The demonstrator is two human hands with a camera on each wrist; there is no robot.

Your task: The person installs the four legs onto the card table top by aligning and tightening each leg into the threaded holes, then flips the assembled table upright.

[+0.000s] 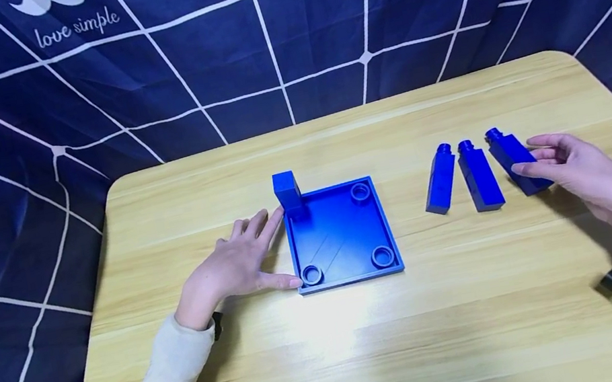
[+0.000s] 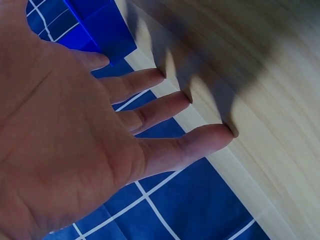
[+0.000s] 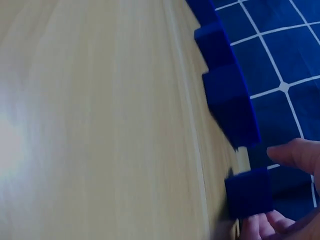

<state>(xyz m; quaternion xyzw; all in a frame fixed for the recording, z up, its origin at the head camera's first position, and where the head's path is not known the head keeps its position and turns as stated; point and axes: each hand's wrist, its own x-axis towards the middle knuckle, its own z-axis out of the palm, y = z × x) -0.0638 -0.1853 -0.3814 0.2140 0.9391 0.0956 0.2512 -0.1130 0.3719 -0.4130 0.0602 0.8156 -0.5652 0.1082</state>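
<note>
A square blue tabletop piece [image 1: 338,233] lies rim-up on the wooden table, with round sockets at three corners. At its far left corner stands a blue square leg [image 1: 287,191]. My left hand [image 1: 235,261] spreads along the left side, index fingertip by that leg and thumb tip at the near left corner. In the left wrist view its other fingers [image 2: 182,145] reach out straight. Three more blue legs with threaded ends lie to the right. My right hand [image 1: 584,166] is at the rightmost leg [image 1: 516,161], thumb across its top and fingers along its right side.
The other two lying legs, a middle one [image 1: 480,177] and a left one [image 1: 441,181], sit between the tabletop piece and my right hand. Behind the wooden table [image 1: 335,356] hangs a dark blue cloth [image 1: 207,51] with white lines, continuing down both sides.
</note>
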